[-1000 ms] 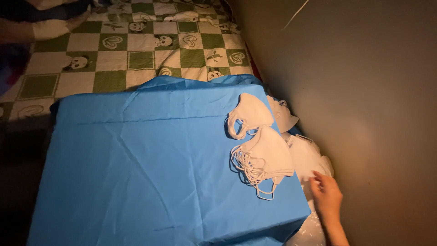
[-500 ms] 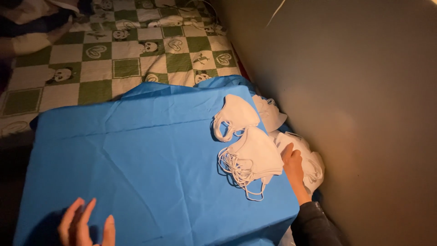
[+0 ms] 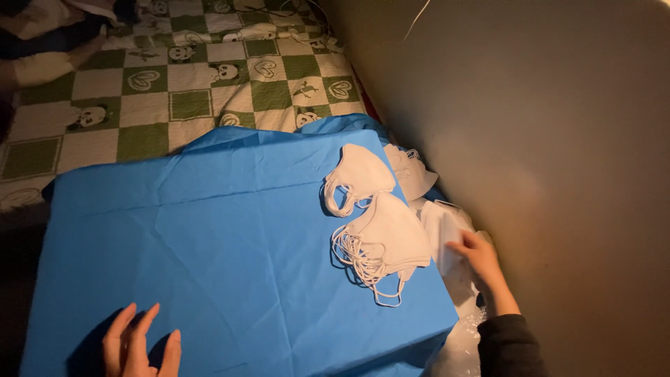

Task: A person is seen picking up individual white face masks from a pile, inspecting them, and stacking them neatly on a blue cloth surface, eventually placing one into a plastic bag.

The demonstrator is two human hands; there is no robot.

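At the far left, a checked green-and-white quilt [image 3: 174, 91] with small animal and heart prints covered the bed beyond the work surface, and bundled clothing [image 3: 49, 42] lay at its upper left corner. Nearer, a blue cloth [image 3: 209, 258] was spread flat over a boxy surface, creased but bare across its left and middle parts, which left broad open room there. The left hand [image 3: 139, 345] hovered low over the cloth's near left edge, fingers spread wide and holding nothing.

Toward the cloth's right side lay white face masks: one mask [image 3: 359, 174] farther back and a stack of masks [image 3: 387, 241] nearer, their ear loops tangled in a bunch on the blue. The stack sat close to the cloth's right edge. Past that edge, more loose masks [image 3: 440, 223] filled the narrow gap between the covered surface and a plain grey wall [image 3: 558, 174]. The right hand [image 3: 478, 258], in a dark sleeve, reached into that gap with fingers loosely open, touching the loose masks; whether it gripped one could not be told. The wall stood close, so room on that side was tight.
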